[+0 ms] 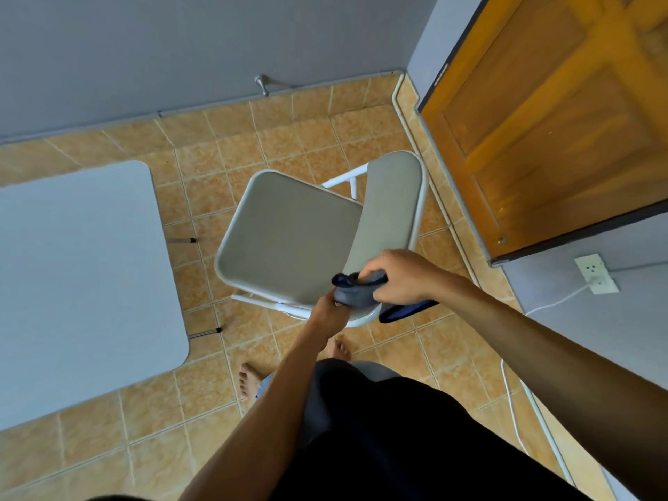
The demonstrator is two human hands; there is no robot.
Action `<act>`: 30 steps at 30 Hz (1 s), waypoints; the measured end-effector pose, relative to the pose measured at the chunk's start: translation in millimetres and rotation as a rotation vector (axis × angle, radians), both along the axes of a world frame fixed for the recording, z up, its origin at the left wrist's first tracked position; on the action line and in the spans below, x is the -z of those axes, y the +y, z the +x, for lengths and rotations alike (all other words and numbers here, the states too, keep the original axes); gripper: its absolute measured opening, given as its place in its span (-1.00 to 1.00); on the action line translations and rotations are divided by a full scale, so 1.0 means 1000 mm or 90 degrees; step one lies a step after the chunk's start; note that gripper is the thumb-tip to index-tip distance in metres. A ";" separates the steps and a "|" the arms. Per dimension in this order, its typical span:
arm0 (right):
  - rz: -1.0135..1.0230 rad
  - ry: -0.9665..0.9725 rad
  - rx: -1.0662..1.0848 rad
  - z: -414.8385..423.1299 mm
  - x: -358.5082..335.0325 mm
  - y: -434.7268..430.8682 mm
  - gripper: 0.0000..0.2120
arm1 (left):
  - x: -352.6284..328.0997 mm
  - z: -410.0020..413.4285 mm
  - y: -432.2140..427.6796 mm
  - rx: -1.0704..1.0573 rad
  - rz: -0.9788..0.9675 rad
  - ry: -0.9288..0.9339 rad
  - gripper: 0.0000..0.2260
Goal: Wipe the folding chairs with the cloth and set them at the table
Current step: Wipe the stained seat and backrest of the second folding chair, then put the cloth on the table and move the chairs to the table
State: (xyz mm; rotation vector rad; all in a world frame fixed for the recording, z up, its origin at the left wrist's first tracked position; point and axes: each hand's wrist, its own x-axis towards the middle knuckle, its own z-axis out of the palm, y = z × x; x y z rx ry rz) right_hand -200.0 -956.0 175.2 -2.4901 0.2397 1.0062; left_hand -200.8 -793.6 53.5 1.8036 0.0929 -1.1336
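Both hands close together at near end of chair backrest. Right hand (401, 280) clenched on bunched grey-blue cloth (356, 291), pressing it on backrest top edge; left hand (330, 312) gripping backrest frame just beneath. Folding chair (289, 236) unfolded on tiled floor (108, 446), seat bare. Grey worktop (79, 276) left of chair, apart, strip of tiles between. Wooden door (549, 121) right, near chair. Bare feet just behind chair.
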 end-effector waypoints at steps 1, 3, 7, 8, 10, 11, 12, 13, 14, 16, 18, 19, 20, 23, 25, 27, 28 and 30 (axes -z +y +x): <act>0.076 0.007 0.103 0.000 -0.003 0.003 -0.69 | -0.007 0.004 0.008 -0.033 -0.028 0.013 -0.71; 0.211 0.003 0.280 0.003 -0.008 0.014 -0.77 | -0.027 0.016 0.029 -0.109 -0.083 0.035 -0.73; 0.498 0.068 0.567 0.012 -0.003 0.053 -0.84 | -0.062 0.044 0.077 -0.232 -0.249 0.087 -0.73; 0.570 0.096 0.613 0.016 0.000 0.064 -0.80 | -0.070 0.051 0.090 -0.249 -0.275 0.091 -0.78; 0.673 0.138 0.643 0.025 0.001 0.086 -0.69 | -0.081 0.063 0.116 -0.289 -0.282 0.078 -0.88; 0.687 0.152 0.629 0.029 0.000 0.098 -0.64 | -0.085 0.068 0.129 -0.310 -0.265 0.056 -0.90; 0.682 0.163 0.608 0.035 -0.001 0.109 -0.59 | -0.088 0.072 0.141 -0.331 -0.236 0.031 -0.89; 0.667 0.171 0.588 0.039 -0.001 0.120 -0.53 | -0.089 0.076 0.153 -0.354 -0.202 0.009 -0.86; 0.657 0.176 0.564 0.044 -0.001 0.131 -0.47 | -0.089 0.078 0.165 -0.373 -0.168 -0.008 -0.82; 0.619 0.152 0.497 0.053 0.005 0.153 -0.44 | -0.087 0.081 0.188 -0.399 -0.119 -0.034 -0.69; 0.508 0.087 0.404 0.058 0.012 0.179 -0.45 | -0.085 0.082 0.210 -0.412 -0.104 -0.047 -0.61; 0.450 0.057 0.366 0.061 0.017 0.192 -0.45 | -0.085 0.082 0.221 -0.414 -0.112 -0.053 -0.59; 0.419 0.036 0.347 0.064 0.023 0.205 -0.47 | -0.086 0.082 0.232 -0.406 -0.121 -0.057 -0.58; 0.414 0.015 0.354 0.075 0.042 0.239 -0.72 | -0.081 0.081 0.267 -0.365 -0.133 -0.069 -0.52; 0.461 0.053 0.410 0.081 0.048 0.253 -0.84 | -0.074 0.083 0.295 -0.396 -0.114 -0.062 -0.50; 0.510 0.104 0.458 0.085 0.052 0.265 -0.84 | -0.067 0.084 0.319 -0.483 -0.125 -0.024 -0.47; 0.530 0.130 0.476 0.087 0.053 0.270 -0.84 | -0.064 0.085 0.328 -0.535 -0.152 -0.002 -0.45; 0.580 0.183 0.492 0.093 0.057 0.281 -0.78 | -0.058 0.086 0.339 -0.602 -0.213 0.048 -0.44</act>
